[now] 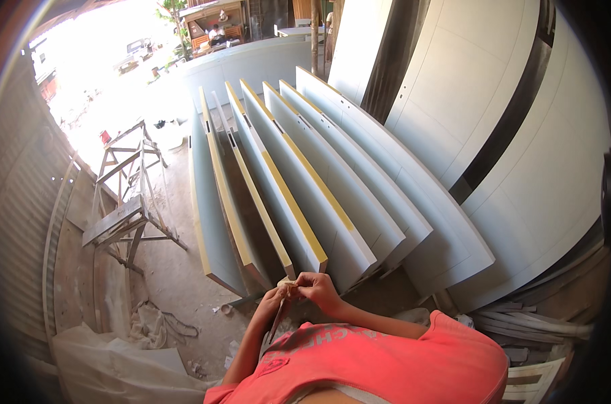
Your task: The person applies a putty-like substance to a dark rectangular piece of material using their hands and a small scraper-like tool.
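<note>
My left hand (270,305) and my right hand (316,289) meet in front of my chest. Between their fingers they pinch a small pale, crumpled piece of material (287,284), too small to identify surely. A thin, dark, strip-like thing (277,323) slants down from my left hand towards my shirt. Just beyond my hands, several door panels (305,227) stand on their long edges in a fanned row. Their faces are pale grey-white; many edges are coated yellow or bare, some with dark slots cut in them.
Large pale panels (467,76) lean at the right. At the left stand wooden trestles (139,202) near a corrugated metal wall (12,212). Plastic sheeting (118,368) lies at the lower left, wood strips (533,323) at the lower right. A person (216,34) sits far off.
</note>
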Demonstrator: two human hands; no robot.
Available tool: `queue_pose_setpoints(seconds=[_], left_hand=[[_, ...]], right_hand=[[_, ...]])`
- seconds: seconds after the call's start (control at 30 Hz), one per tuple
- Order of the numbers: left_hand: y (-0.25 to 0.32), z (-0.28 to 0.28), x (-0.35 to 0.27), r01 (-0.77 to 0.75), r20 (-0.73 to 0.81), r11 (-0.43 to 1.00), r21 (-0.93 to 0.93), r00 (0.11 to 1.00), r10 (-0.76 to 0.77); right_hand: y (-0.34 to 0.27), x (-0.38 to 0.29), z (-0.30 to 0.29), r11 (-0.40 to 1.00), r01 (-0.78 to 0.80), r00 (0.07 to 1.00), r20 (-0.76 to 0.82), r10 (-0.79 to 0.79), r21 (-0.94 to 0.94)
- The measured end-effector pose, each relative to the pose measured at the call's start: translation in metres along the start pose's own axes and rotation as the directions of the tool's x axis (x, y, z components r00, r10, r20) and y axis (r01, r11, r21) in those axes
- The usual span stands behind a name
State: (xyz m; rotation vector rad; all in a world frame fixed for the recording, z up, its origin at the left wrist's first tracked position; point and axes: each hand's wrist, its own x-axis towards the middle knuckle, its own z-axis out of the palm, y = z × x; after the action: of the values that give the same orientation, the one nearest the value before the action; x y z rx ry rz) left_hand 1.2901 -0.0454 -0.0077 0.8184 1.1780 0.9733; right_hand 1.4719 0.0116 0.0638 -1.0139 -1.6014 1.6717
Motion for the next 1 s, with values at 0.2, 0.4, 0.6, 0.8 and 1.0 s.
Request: queue_pose_setpoints(seconds=[0.2,0.4,0.6,0.8,1.0], left_hand=[[0.0,0.019,-0.004,0.101,0.096,0.992,-0.079,0.991,-0.093],[0.003,0.028,-0.008,0.09,0.285,0.921,-0.38,0.958,0.024],[-0.011,0.026,0.0,0.216,0.342,0.782,-0.585,0.94,-0.004],[0.024,0.028,-0.008,0.003,0.185,0.904,0.427,0.978,-0.091],[0.016,0.016,0.005,-0.059,0.078,0.786,0.615,0.997,0.014]], right_hand=[[-0.011,0.005,0.022,0.976,0.216,0.976,-0.043,-0.215,0.022],[-0.009,0.02,0.011,0.905,0.357,0.933,0.144,-0.331,-0.232],[0.016,0.031,0.013,0.991,0.06,0.991,0.129,-0.045,-0.116],[0.009,0.038,0.017,0.725,-0.571,0.819,0.334,0.467,0.386],[0.002,0.039,0.018,0.511,-0.512,0.829,0.242,0.504,0.69]])
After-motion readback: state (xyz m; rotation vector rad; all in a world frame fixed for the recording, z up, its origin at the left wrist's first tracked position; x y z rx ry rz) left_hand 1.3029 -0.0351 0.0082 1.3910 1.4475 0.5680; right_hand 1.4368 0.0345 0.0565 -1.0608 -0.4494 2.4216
